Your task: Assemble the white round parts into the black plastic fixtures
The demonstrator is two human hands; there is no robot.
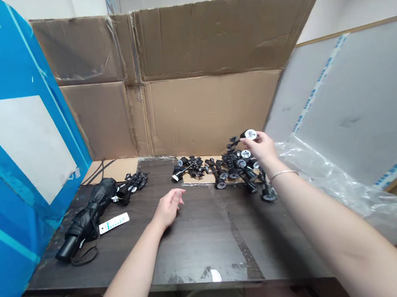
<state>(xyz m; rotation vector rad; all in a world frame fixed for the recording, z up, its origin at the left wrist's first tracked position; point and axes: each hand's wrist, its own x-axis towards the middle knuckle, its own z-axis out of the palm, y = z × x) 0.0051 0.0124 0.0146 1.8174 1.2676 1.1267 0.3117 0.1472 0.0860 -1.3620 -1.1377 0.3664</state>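
Note:
High at the right, my right hand [262, 149] is closed in a pinch on a black cylindrical part [250, 134] with a white round end. It is above a pile of similar black parts [240, 164], several with white or silver disc ends and thin stems. My left hand [169, 208] rests on the dark table [201, 238], its fingers curled together and nothing visible in them. Just beyond it lies a smaller cluster of black parts [193, 166], one with a pale disc end.
At the left lie a folded black umbrella [90, 215], a white tag [114, 223] and more black parts [132, 185]. A cardboard wall [204, 67] stands behind, a blue panel [12, 138] at the left. Clear plastic sheeting [336, 187] covers the right side.

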